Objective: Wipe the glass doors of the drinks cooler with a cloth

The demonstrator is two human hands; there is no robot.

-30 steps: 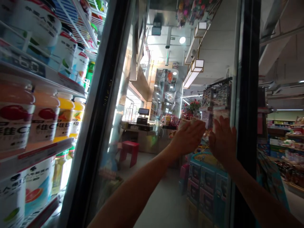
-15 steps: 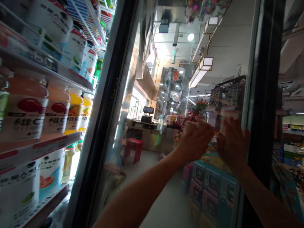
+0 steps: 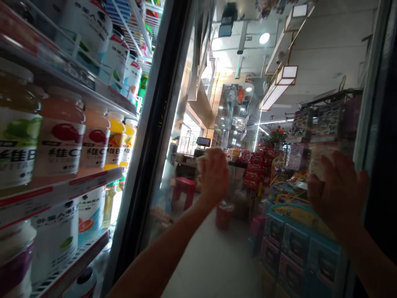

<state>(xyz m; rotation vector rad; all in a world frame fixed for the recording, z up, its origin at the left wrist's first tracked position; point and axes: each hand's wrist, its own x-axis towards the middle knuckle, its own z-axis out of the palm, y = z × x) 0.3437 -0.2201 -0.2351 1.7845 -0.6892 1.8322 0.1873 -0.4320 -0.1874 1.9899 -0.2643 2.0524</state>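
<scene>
A tall glass door (image 3: pixel 201 256) in a black frame fills the middle and right, standing at an angle beside a lit drinks fridge. My left hand (image 3: pixel 217 174) is against the glass near its middle, smeared by motion. A pale patch shows along its left edge; whether that is a cloth or a reflection, I cannot tell. My right hand (image 3: pixel 338 188) lies on the door's right side near the frame, fingers spread, holding nothing.
On the left, fridge shelves (image 3: pixel 99 179) hold several bottles, among them a pink drink bottle (image 3: pixel 62 136) and a yellow one (image 3: pixel 115 138). Through or in the glass appear a red stool (image 3: pixel 184 188), blue and pink boxes (image 3: pixel 297 248) and a ceiling lamp (image 3: pixel 281 89).
My left hand has moved left across the glass, away from my right hand. The view has shifted, so the right hand and door frame appear further right.
</scene>
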